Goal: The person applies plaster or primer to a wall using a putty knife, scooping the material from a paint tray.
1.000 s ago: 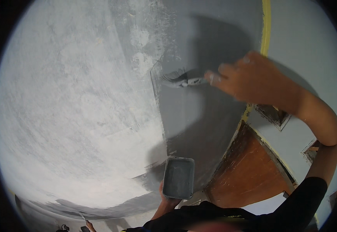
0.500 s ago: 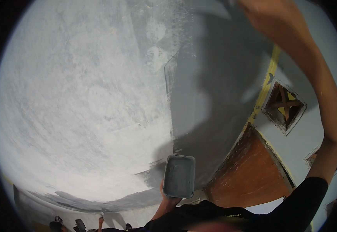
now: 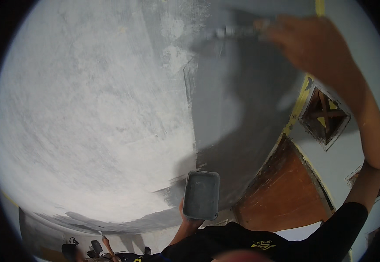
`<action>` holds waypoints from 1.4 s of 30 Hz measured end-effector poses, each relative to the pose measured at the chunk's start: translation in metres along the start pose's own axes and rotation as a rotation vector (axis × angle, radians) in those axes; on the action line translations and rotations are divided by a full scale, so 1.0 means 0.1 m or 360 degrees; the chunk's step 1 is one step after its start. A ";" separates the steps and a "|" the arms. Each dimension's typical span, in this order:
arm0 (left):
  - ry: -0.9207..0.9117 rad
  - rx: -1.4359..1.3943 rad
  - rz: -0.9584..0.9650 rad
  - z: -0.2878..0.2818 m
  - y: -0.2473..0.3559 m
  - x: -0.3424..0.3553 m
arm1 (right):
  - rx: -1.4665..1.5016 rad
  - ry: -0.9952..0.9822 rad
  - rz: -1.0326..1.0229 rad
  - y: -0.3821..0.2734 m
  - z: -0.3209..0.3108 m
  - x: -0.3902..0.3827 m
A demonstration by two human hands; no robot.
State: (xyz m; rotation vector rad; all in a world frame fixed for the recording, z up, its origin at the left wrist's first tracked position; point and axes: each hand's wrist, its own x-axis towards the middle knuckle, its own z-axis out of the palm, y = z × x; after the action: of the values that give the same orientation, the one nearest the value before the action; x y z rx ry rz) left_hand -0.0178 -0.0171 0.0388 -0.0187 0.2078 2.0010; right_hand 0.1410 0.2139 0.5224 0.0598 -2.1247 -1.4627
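I see the right hand [image 3: 310, 46] gripping what seems a brush [image 3: 235, 31], blurred, left of the yellow strip [image 3: 300, 104] edging the wall [image 3: 89, 96]; the left hand [image 3: 193, 223] holds the grey tray [image 3: 202, 198] near the bottom edge, likely preventing spills.

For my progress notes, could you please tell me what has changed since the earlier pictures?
The right hand swept up to the picture's top edge, then came partway back down, higher than at first, the pale-handled paintbrush in its grip. Nothing was visibly taken or released. The left hand still holds the grey rectangular tray.
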 end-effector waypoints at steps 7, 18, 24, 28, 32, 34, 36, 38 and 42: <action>-0.0170 -0.0009 -0.0138 -0.06 0.05 0.19 | -0.0361 0.0103 0.0637 0.30 -0.53 0.31; 0.0323 -0.0045 -0.0078 0.04 0.09 0.06 | 0.0258 -0.0353 -0.0195 -0.99 -0.10 -0.16; 0.0225 0.0066 -0.0015 -0.03 0.02 0.05 | 0.0532 -0.0332 0.0064 -1.02 -0.15 -0.39; 0.0138 -0.0108 0.0022 -0.27 -0.02 0.10 | 0.1093 -0.0374 0.0212 -1.14 0.06 -0.44; -0.0194 0.0070 -0.0049 -0.38 0.06 0.12 | 0.1588 -0.0400 0.0045 -1.61 0.40 -0.64; -0.0048 0.0086 0.0061 -0.27 0.07 0.06 | 0.1766 -0.0299 0.0090 -1.91 0.54 -0.70; 0.0091 -0.0099 0.0016 -0.29 0.09 0.07 | 0.1884 -0.0394 0.0109 -2.18 0.57 -0.76; 0.0031 -0.0192 0.0025 -0.27 0.11 0.09 | 0.1970 -0.0460 0.0135 -2.46 0.69 -0.77; -0.0039 -0.0150 0.0088 -0.35 0.10 0.01 | 0.2192 -0.0642 0.0018 -3.12 0.79 -0.84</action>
State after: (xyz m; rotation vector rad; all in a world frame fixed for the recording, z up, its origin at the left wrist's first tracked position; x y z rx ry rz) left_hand -0.0303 -0.0259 0.0058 -0.0488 0.0989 2.0640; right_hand 0.0920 0.1829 0.1945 0.2646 -3.0163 0.2627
